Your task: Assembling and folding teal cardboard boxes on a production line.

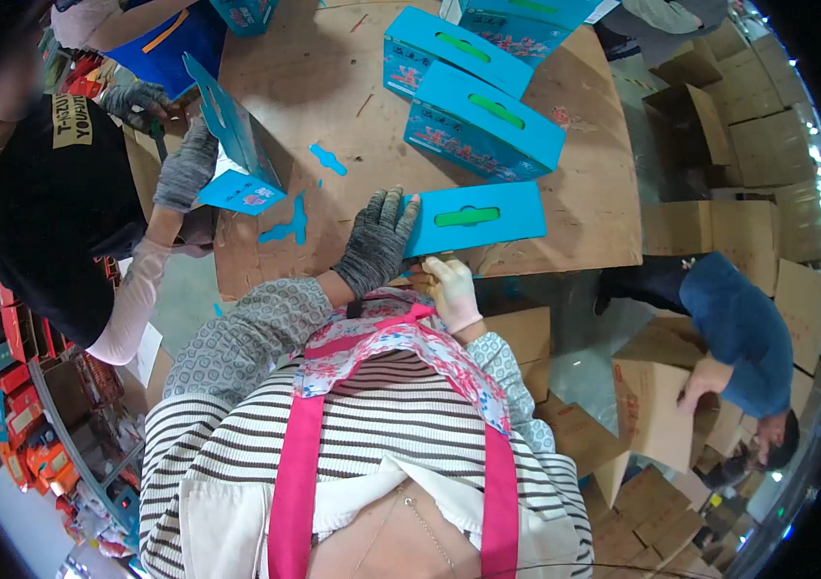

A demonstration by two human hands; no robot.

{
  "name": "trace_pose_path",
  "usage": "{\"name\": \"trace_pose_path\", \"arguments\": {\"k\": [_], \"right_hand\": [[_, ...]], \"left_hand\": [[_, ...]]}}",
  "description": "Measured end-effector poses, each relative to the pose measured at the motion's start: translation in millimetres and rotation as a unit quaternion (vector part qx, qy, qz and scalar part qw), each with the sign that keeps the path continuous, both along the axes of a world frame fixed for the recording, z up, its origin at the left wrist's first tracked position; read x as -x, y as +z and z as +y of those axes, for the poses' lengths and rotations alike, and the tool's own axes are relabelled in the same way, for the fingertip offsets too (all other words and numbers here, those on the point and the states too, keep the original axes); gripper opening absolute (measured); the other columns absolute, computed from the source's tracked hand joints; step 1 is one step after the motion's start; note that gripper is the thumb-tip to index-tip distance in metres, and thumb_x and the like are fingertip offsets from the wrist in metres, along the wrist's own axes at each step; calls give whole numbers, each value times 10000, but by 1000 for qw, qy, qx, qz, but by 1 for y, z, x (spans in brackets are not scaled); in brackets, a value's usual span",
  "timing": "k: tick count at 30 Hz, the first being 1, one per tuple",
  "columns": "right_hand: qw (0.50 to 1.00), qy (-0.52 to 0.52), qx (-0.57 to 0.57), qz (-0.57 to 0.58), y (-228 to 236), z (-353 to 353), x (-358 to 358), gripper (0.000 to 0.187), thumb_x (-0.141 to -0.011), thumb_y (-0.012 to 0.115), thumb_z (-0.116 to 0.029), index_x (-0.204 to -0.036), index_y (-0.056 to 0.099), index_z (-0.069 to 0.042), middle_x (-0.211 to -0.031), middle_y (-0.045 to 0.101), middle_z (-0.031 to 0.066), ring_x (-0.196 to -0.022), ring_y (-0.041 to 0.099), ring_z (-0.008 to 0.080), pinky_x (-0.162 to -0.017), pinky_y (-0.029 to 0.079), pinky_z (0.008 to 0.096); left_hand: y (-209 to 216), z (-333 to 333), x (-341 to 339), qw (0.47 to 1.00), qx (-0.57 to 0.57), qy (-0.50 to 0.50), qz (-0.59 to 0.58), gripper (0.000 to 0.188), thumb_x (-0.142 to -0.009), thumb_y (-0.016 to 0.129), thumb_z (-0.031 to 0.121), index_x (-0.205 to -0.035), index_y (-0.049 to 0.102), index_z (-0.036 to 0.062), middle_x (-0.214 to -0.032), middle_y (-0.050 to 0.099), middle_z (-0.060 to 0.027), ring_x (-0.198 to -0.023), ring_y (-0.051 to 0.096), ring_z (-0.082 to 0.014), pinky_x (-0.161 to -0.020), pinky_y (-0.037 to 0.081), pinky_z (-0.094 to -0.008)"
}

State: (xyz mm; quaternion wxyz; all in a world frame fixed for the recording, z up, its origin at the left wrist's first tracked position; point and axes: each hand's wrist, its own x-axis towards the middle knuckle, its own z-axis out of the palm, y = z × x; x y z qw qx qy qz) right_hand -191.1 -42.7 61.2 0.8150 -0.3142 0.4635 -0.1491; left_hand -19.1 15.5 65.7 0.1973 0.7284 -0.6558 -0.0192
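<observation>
head view: a blue box (484,236) sits at the near edge of the wooden desk (319,82), right in front of the person. left hand (374,246), grey knit glove, fingers laid out over the box's left end; thumb not visible, so cannot tell if it grips. right hand (451,291), pale glove, fingers curled just under the near side; cannot tell what, if anything, it pinches.

progress, by judgement: this box looks nearly made up. top panel down, green handle (466,217) in its slot. left end is covered by the hand, near side mostly out of sight, so closure there is unconfirmed; that part may be what is left. beyond it, a standing box (483,143), a second box (451,56) and a third box (516,37) show handles fitted and look done. at left, a co-worker's hand (188,166) is on an open box (254,193), panel raised, pale inside, no green seen in the slot: further behind.

look of the box: bright blue, oblong, smooth card, crisp edges; top plain apart from the handle. no dent or tear noticed. two loose blue scraps, a small cut-out (328,159) and a larger cut-out (287,224), lie flat between the two workers.
</observation>
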Motion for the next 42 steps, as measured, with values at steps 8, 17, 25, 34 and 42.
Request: {"name": "trace_pose_path", "arguments": {"k": [8,17,25,34,42], "right_hand": [[924,157,293,191,0,5,-2,179,-811,578,-62,-941,617,55,-871,681,128,-780,647,166,-687,525,319],[978,117,169,-20,-30,3,25,421,-992,532,-387,-1085,596,19,-1058,666,124,-859,648,115,-730,530,261],[994,37,79,69,8,-5,-6,418,-968,586,-368,-890,649,38,-802,700,118,-629,648,135,-562,510,258],[963,88,225,118,3,-5,-5,412,-970,588,-317,-803,659,53,-637,640,76,-545,600,122,-526,485,241],[995,72,35,64,25,-18,-8,382,-985,561,-299,-929,632,72,-787,684,129,-646,673,186,-576,525,267]], "left_hand": [[-6,1,-2,1000,3,0,11,966,-631,758,350,-1438,347,13,-1384,405,-289,-1237,424,-478,-1013,370,-557],[-9,0,-3,1000,11,-15,-2,975,-663,750,427,-1438,339,2,-1384,398,-317,-1232,434,-492,-1031,354,-567],[-7,-1,-2,999,37,-9,4,943,-671,743,432,-1422,367,5,-1355,427,-302,-1199,458,-482,-1007,378,-558],[1,-2,-5,1000,14,-24,12,917,-657,756,385,-1414,392,17,-1335,431,-313,-1182,450,-487,-994,382,-554],[2,-5,-8,999,-4,-32,-13,968,-627,779,418,-1438,387,64,-1334,433,-333,-1174,453,-490,-982,380,-564]]}}
